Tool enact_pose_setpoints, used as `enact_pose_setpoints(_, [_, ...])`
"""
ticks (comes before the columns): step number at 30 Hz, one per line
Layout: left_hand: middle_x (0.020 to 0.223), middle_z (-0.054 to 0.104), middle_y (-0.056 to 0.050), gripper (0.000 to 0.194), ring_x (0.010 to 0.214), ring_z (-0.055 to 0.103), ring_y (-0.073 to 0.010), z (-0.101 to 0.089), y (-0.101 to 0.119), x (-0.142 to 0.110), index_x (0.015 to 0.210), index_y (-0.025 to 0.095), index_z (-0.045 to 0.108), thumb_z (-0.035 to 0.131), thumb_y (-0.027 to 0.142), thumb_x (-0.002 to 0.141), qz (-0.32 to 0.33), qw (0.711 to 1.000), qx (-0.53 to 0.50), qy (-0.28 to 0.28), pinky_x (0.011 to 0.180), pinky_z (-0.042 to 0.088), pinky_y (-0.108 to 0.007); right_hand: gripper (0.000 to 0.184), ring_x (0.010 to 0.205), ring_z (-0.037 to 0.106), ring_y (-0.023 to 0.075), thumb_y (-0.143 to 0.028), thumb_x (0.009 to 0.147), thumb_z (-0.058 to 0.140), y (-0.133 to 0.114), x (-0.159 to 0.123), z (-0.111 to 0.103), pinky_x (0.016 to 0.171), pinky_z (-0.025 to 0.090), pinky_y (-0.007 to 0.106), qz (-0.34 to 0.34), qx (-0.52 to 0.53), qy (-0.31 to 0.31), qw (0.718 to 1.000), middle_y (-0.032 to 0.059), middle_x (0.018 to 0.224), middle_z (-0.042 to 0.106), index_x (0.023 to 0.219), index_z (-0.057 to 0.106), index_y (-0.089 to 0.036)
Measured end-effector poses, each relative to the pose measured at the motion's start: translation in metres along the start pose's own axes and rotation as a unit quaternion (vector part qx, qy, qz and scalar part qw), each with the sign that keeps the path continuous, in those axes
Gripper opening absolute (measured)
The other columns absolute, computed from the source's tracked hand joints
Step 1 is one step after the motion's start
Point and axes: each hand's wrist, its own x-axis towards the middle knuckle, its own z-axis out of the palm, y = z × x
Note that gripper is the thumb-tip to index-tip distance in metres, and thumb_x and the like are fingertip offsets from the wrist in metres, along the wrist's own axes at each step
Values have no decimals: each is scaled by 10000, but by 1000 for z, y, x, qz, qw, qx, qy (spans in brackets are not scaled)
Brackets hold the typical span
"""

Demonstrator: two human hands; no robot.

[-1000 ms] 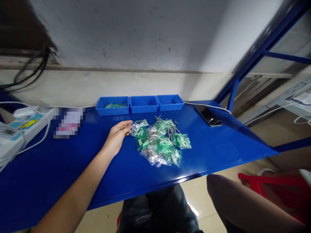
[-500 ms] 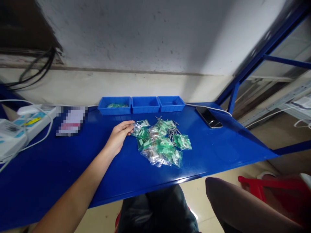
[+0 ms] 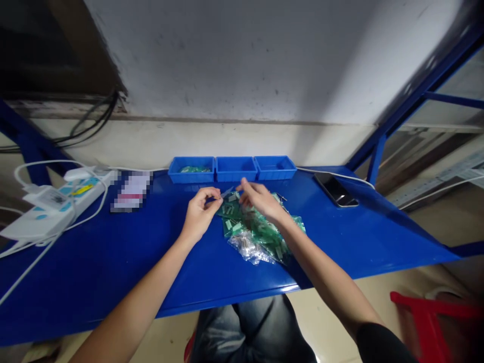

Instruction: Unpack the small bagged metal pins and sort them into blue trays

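Observation:
My left hand [image 3: 201,210] is closed in a pinch on the edge of a small clear plastic bag [image 3: 227,192], held just above the left of the pile. Close to the bag's right side is my right hand [image 3: 259,200], its fingers bent and apart, with nothing visible in them; a little blur softens the fingertips. Under and in front of both hands lies a heap of small green-tinted bags [image 3: 260,229] with pale pieces inside. Clear bags of metal parts [image 3: 247,247] form the heap's near side. My right hand and forearm cover part of the heap.
Three blue bins [image 3: 236,170] stand in a row by the wall; the left one contains green bags [image 3: 194,170]. A phone [image 3: 336,189] lies at the right. On the left are a white power strip [image 3: 56,206] with cables and a blurred-out card [image 3: 132,191].
My right arm has come up from below the table edge, and its hand is now over the heap beside my left hand. My left hand has lifted the small clear bag slightly.

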Motion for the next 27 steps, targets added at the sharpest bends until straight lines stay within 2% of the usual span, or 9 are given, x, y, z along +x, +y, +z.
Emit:
enact_pose_setpoints(3, [1105,518,-64,40,1117,481,-224,1,1,-3,689,189,626,638,210,721,59,993,96,-23,943,393,-344,371,535,537,122,-514,819,526,4,-1,15,508,411,262,44,139,-50,988,28,641,612,869,627,-160])
enact_pose_setpoints(7, [1136,478,-56,86,1096,474,-213,2,-4,-5,670,208,670,622,208,741,86,981,171,-40,976,352,-365,238,524,481,89,-357,692,671,9,-5,19,519,388,236,14,203,-22,979,-20,647,573,832,601,-179])
enact_pose_setpoints(11, [1010,541,-77,173,925,536,-194,1,-8,-4,856,212,699,600,334,784,-22,991,115,-61,722,432,-283,55,680,538,128,-244,760,570,8,-10,14,647,434,276,-110,77,51,990,1,736,572,756,576,-189])
enact_pose_setpoints(14, [815,596,-74,372,687,534,-144,-1,-6,-2,959,150,670,537,465,814,-135,988,-21,-75,555,376,-233,132,911,540,184,-128,763,505,8,-14,14,817,429,359,-232,-86,94,964,47,922,578,725,608,-201])
enact_pose_setpoints(16, [745,608,-59,376,624,517,-130,-2,-4,-1,950,133,661,601,458,769,-158,984,-60,-64,529,353,-224,189,1006,507,212,-93,753,486,9,-16,17,833,432,380,-276,-154,105,943,70,1035,543,727,632,-210])
enact_pose_setpoints(19, [759,637,-40,309,659,547,-139,-4,0,0,929,160,654,699,351,691,-123,991,-41,-37,584,386,-229,233,1017,503,222,-85,749,468,11,-16,20,811,452,381,-280,-173,99,939,82,1065,511,800,652,-218])
enact_pose_setpoints(22, [816,660,-47,211,740,588,-168,-4,4,0,877,184,660,669,317,714,-49,998,27,-9,676,426,-260,253,935,542,202,-120,753,497,11,-17,21,804,458,366,-246,-112,79,960,62,991,552,963,598,-219])
enact_pose_setpoints(25, [815,659,-48,129,749,597,-185,-2,9,-2,848,213,665,614,299,767,18,991,132,-21,708,436,-290,333,795,572,167,-197,786,540,11,-23,21,711,471,308,-198,-28,67,977,30,888,593,1114,485,-220])
enact_pose_setpoints(27, [824,653,-50,131,746,595,-195,-1,15,-5,871,240,669,574,296,800,31,983,175,-47,711,442,-312,231,692,560,148,-213,815,525,10,-27,20,638,456,277,-180,-34,53,982,10,794,596,1045,523,-221])
